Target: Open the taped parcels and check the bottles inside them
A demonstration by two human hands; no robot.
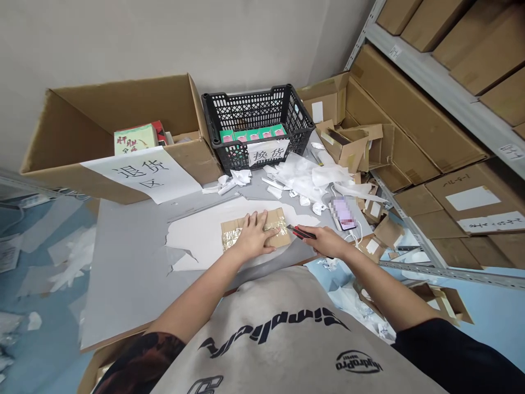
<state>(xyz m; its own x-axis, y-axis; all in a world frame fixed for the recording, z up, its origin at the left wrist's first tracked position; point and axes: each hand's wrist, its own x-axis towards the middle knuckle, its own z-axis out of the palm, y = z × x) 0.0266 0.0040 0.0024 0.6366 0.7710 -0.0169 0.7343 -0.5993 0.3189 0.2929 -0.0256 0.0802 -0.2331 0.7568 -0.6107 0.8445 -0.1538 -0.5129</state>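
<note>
My left hand (255,235) lies flat with its fingers spread on a small cardboard parcel wrapped in clear tape (279,226). The parcel rests on a torn white sheet of foam wrap (197,238) on a grey tabletop (127,273). My right hand (326,242) is closed around a black and red utility knife (302,232), whose front end points at the parcel's right edge. A short gap separates the knife's tip from the parcel. The palm of my left hand hides the parcel's middle.
A black plastic crate (257,112) holds green boxes behind a paper sign (268,151). An open carton (123,117) stands left. A smartphone (343,213) with a white cable lies right among white wrap scraps. Metal shelves of cartons (422,115) line the right.
</note>
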